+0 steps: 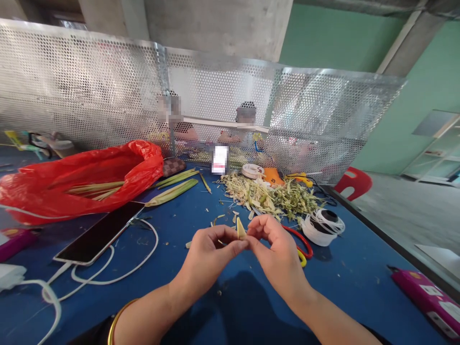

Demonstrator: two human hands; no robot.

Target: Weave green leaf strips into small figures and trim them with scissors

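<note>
Head view: left hand (pixel 212 251) and right hand (pixel 278 258) pinch a small pale-yellow folded piece (pixel 240 229) between their fingertips above the blue tabletop (pixel 168 258). Beyond them lies a pile of plant scraps (pixel 273 194); a red bag (pixel 82 182) sits far left.

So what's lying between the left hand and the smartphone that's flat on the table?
In the head view, a loop of white cable lies between the left hand and the smartphone.

Tabletop (pixel 179 239) blue (bag (pixel 89 177) red).
</note>
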